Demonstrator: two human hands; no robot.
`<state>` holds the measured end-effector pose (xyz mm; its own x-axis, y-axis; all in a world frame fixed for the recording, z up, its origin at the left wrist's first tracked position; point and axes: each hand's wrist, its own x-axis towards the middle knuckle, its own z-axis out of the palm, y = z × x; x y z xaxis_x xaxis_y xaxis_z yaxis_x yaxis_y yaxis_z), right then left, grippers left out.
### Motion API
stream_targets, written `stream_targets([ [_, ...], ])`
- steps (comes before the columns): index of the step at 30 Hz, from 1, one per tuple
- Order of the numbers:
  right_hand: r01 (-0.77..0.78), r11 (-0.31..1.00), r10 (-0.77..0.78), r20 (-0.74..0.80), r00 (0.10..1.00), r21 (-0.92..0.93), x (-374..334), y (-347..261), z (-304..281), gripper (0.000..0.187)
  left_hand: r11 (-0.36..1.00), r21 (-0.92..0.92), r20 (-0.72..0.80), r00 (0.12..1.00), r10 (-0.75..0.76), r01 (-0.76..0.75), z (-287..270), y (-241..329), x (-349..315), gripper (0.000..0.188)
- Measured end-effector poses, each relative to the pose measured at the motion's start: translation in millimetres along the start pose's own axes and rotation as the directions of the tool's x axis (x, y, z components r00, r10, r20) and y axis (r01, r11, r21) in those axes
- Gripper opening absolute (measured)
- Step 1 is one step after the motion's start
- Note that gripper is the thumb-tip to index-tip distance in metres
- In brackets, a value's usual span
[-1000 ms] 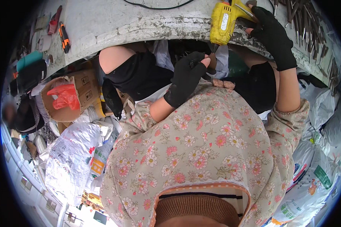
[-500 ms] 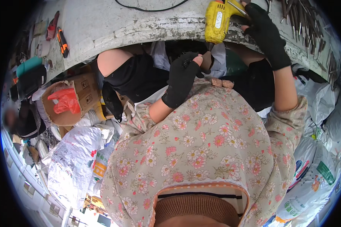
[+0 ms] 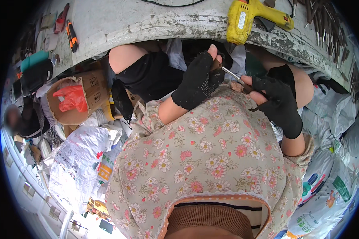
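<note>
Above my lap, my left hand [image 3: 198,81], in a black fingerless glove, is closed on a small brown piece [image 3: 217,66] partly hidden by its fingers. My right hand [image 3: 276,101], gloved the same way, pinches a thin silver metal rod [image 3: 232,74]. The rod's far end meets the brown piece at my left fingertips. Beyond my hands, a yellow glue gun [image 3: 238,24] lies on the table edge, its nozzle pointing toward me over the edge. Small reddish-brown lumps [image 3: 237,87] rest on my floral apron [image 3: 207,147] beside my right fingers.
The worn white table [image 3: 107,24] curves across the far side. Many thin rods with brown handles [image 3: 327,36] lie at its right, an orange-black utility knife [image 3: 71,36] at its left. A cardboard box [image 3: 93,93] with a red bag and white plastic sacks [image 3: 77,167] crowd the left; more sacks [image 3: 327,195] stand right.
My right hand has come down from beside the glue gun to my lap, bringing the metal rod to the brown piece in my left hand. The whole view has shifted slightly.
</note>
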<state>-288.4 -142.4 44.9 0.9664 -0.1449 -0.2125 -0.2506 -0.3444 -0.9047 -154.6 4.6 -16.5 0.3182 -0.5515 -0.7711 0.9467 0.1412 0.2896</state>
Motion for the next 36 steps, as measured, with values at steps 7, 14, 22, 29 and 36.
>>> stream_targets([
  [7,0.047,0.999,-0.047,0.008,0.999,-0.005,4.2,-7.1,1.0,0.034,0.965,0.245,-0.022,0.994,0.104,-0.095,-2.7,0.1,-9.9,0.026],
  [14,0.194,0.94,-0.197,0.018,0.98,-0.281,6.5,-6.7,14.8,0.04,0.543,0.648,0.326,0.839,0.436,-0.534,-16.8,0.1,-10.2,0.028],
  [22,-0.085,0.992,0.075,0.104,0.992,0.091,17.5,18.0,31.0,0.031,0.443,0.655,0.505,0.791,0.345,-0.612,-48.7,7.6,4.4,0.012],
  [29,-0.107,0.988,0.113,0.048,0.992,-0.114,41.3,120.4,82.5,0.025,-0.494,0.482,0.858,0.277,0.432,-0.724,-44.0,42.5,13.2,0.018],
  [36,-0.153,0.785,0.067,0.163,0.984,0.6,127.4,225.1,144.4,0.057,-0.384,0.648,0.709,0.335,0.621,-0.658,17.8,102.6,51.3,0.02],
])
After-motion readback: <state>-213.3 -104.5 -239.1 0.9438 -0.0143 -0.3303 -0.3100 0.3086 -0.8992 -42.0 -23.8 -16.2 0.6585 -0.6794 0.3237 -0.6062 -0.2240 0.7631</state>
